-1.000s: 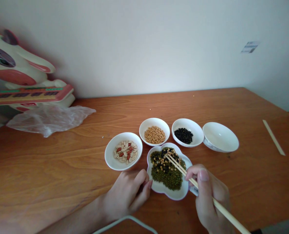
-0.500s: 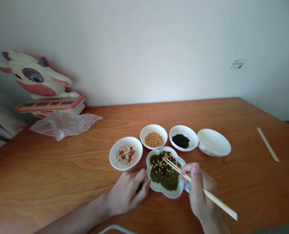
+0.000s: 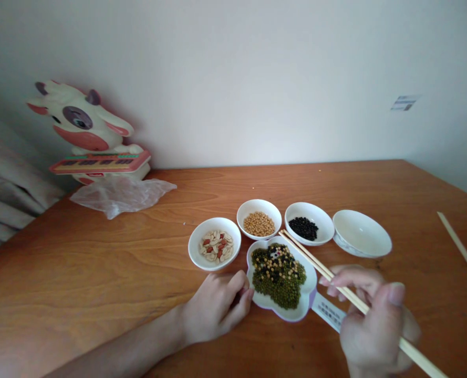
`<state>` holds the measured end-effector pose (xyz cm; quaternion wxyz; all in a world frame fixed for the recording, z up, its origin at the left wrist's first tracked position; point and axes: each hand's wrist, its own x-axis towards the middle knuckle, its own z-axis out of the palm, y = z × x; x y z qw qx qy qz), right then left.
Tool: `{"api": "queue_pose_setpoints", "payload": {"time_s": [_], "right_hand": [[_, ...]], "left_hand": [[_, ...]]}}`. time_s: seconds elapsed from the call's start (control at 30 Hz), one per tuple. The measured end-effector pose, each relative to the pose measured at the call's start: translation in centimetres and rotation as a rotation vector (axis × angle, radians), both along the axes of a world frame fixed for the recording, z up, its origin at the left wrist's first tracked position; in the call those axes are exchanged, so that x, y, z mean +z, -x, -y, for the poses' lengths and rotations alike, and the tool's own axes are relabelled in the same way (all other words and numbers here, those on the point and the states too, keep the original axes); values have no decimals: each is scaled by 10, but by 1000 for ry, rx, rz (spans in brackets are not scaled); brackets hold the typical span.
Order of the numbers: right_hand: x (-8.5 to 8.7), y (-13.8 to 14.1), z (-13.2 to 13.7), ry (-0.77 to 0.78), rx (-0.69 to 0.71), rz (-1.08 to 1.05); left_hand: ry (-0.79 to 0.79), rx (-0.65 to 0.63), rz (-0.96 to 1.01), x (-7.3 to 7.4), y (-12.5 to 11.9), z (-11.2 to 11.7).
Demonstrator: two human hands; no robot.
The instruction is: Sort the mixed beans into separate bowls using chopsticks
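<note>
My right hand is closed around a pair of wooden chopsticks. Their tips, close together, hover over the far rim of a flower-shaped plate, near the bowls behind; whether they pinch a bean I cannot tell. On the plate lie green mung beans with black beans and yellow soybeans mixed in towards the far side. A handle with printed text runs from the plate towards my right hand. Curled into a loose fist, my left hand rests on the table against the plate's left edge.
Behind the plate stand white bowls of peanuts, soybeans and black beans, plus an empty bowl. A paper strip lies far right. At back left are a cow toy keyboard and a plastic bag.
My right hand has moved right, and the chopstick tips have left the beans for the plate's far rim. My left hand stays by the plate. The whole view has shifted slightly.
</note>
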<state>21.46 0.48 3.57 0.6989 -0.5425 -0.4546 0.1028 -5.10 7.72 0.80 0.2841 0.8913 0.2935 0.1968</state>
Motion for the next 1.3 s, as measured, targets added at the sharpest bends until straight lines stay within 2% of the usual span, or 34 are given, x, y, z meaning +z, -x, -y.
{"api": "queue_pose_setpoints", "payload": {"time_s": [0.1,0.17,0.23,0.33,0.43,0.53,0.63,0.73,0.9,1.17,1.3], "right_hand": [[9,5,-20,-55,38,58],[14,11,-31,18,80,116],[17,17,-36,154,131,169],[14,19,-30,244,147,113],[1,7,-13,214,110,-4],[-13,-9,5,176,116,-26],[-19,-14,18,300,109,-55],[-16,-7,26,406,83,-54],[-3,6,22,476,63,28],[4,4,6,485,103,223],[5,0,3,487,130,241]], "left_hand": [[4,2,-7,1,0,1],[2,-2,-6,1,-1,0],[-10,0,-2,2,-1,0],[-24,4,1,2,-2,0],[-29,5,-7,1,-2,0],[-24,10,-12,1,-2,0],[-21,2,-6,3,-2,0],[-34,0,2,4,-2,0],[-57,0,10,4,-3,0],[-27,-4,37,3,-5,0],[-36,-10,44,3,-7,-2]]}}
